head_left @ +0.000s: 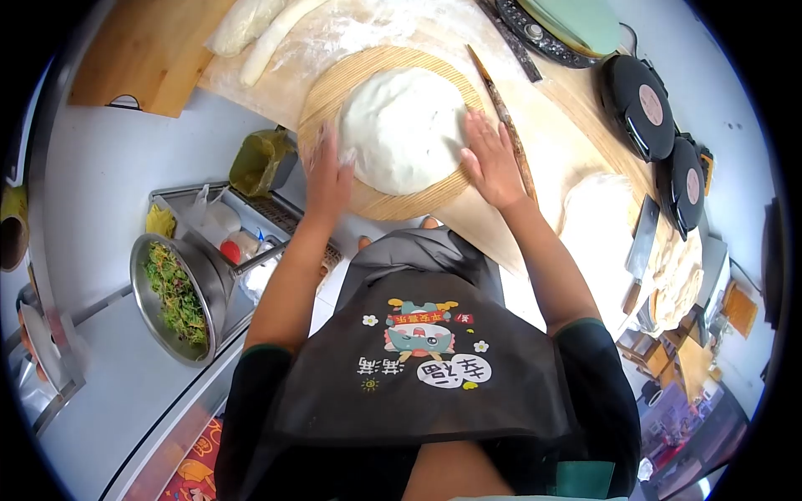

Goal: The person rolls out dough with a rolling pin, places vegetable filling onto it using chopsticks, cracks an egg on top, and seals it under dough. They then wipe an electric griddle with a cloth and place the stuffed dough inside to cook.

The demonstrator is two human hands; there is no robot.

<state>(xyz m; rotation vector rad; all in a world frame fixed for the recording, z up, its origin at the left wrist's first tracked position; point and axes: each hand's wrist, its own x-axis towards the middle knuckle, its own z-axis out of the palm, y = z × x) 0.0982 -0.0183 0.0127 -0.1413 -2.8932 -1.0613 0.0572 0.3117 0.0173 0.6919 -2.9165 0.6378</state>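
Note:
A large round mound of white dough [403, 131] lies on a round wooden board [322, 100] on the floured worktable. At the dough's left edge is my left hand [328, 179], its fingers apart and slightly blurred, over the board's rim. My right hand [494, 163] rests against the dough's right side with its fingers stretched out, holding nothing. Just right of that hand lies a thin dark wooden stick [504, 117], slanting along the table.
Dough rolls [280, 37] lie at the back left. Black round appliances [639, 107] line the right side, near a cleaver [643, 238] and a covered pale heap [597, 217]. A steel bowl of chopped greens [177, 296] stands lower left, beside a bin [257, 163].

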